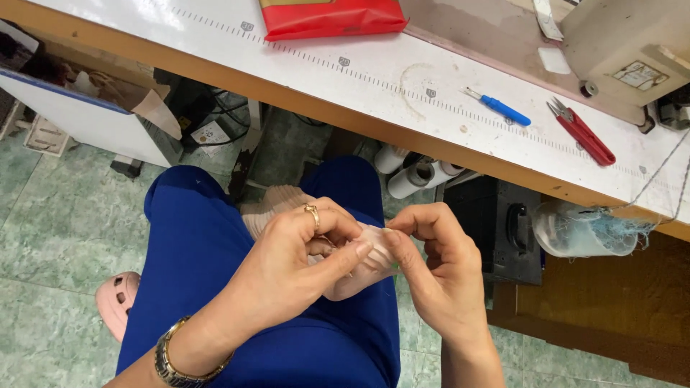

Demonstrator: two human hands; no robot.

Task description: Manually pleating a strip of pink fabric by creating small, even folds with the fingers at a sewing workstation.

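I have my left hand [302,251] and right hand [431,259] closed together on a small piece of pale pink fabric [363,269], thumbs and fingertips pinching it over my lap, above my blue trousers [215,244]. The piece is thin and bunched, so if either pinch loosens it could slide down to the green tiled floor [57,215]. A folded stack of the same fabric [277,205] rests on my thigh behind my left hand; a shift of my knee could tip it off. The red thread snips [583,133] and blue seam ripper [499,108] lie well apart on the white table [287,65].
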